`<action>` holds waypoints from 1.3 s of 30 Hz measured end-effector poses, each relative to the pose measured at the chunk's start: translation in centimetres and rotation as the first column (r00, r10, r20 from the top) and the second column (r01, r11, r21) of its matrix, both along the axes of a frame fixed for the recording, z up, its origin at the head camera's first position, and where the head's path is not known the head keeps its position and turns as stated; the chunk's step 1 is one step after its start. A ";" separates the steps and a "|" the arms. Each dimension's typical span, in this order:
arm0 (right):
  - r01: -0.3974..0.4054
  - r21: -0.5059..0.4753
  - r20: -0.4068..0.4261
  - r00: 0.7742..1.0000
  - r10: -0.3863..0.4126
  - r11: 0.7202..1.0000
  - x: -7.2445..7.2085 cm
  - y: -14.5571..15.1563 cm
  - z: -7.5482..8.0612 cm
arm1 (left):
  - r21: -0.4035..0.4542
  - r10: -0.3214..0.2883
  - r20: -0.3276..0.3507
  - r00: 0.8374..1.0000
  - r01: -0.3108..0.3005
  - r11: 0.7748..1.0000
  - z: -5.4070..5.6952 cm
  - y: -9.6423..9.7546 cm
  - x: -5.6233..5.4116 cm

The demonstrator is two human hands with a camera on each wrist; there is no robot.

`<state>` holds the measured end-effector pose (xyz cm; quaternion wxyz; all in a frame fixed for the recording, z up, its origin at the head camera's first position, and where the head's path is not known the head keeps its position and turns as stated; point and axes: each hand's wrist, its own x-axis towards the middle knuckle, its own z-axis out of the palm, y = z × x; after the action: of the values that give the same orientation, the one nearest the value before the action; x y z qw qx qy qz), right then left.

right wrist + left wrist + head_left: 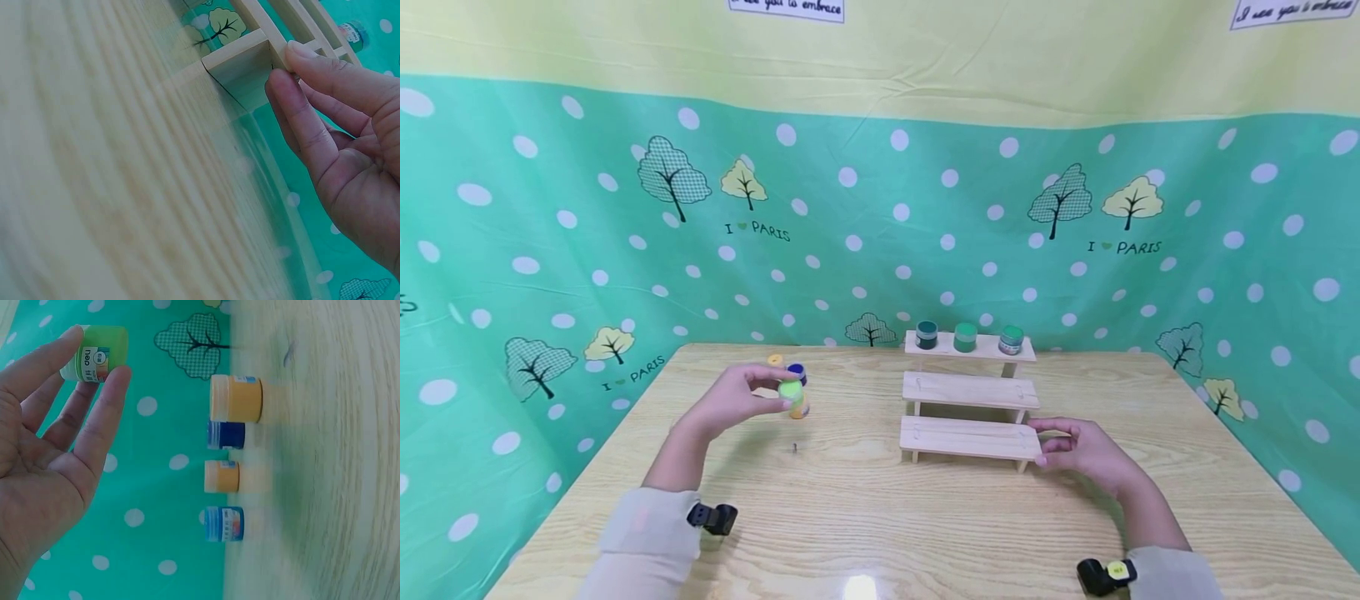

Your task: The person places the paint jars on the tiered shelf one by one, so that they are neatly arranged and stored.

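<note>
My left hand (733, 406) pinches a light green paint jar (103, 353) between thumb and fingers, up off the table. Below and beyond it in the left wrist view stand two orange jars, the nearer orange jar (245, 399) and a smaller-looking orange jar (226, 476), plus a dark blue jar (232, 435) and a lighter blue jar (231, 524). At the right end of a three-step wooden stand (970, 437), my right hand (1090, 457) grips the corner of the lowest step, thumb above and fingers below. The top step bears a dark green jar (927, 336) and two lighter green jars (966, 338).
A wood-grain table (850, 517) spreads under everything. Behind it and at both sides hangs a green dotted cloth (850, 208). One small dark mark or object (795, 448) lies on the table near the left hand; its kind is unclear.
</note>
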<state>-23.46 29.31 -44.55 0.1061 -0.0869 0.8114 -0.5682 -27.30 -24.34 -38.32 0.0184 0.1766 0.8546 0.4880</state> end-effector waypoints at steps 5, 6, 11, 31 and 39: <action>0.006 0.006 0.001 1.000 -0.006 1.000 0.0 0.0 0.0 | 0.006 -0.017 0.012 1.000 0.017 1.000 0.6 1.1 0.2; 0.006 0.007 0.002 1.000 -0.006 1.000 0.0 0.0 0.0 | 0.006 -0.021 0.010 1.000 0.021 1.000 0.7 1.3 0.3; 0.007 0.011 0.004 1.000 -0.007 1.000 0.0 0.1 0.1 | 0.026 -0.067 -0.015 0.998 0.067 0.997 1.3 2.3 0.3; -0.012 0.003 -0.004 1.000 0.012 1.000 -0.1 0.3 0.0 | 0.124 -0.135 -0.052 0.989 0.140 0.982 2.4 6.6 0.3; 0.002 0.010 0.000 1.000 -0.002 1.000 -0.1 0.1 -0.1 | 0.194 -0.118 -0.102 0.988 0.136 0.971 2.1 8.6 0.4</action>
<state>-23.55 29.39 -44.61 0.1059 -0.0857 0.8143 -0.5642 -26.94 -15.78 -36.25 -0.0068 0.2538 0.7879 0.5610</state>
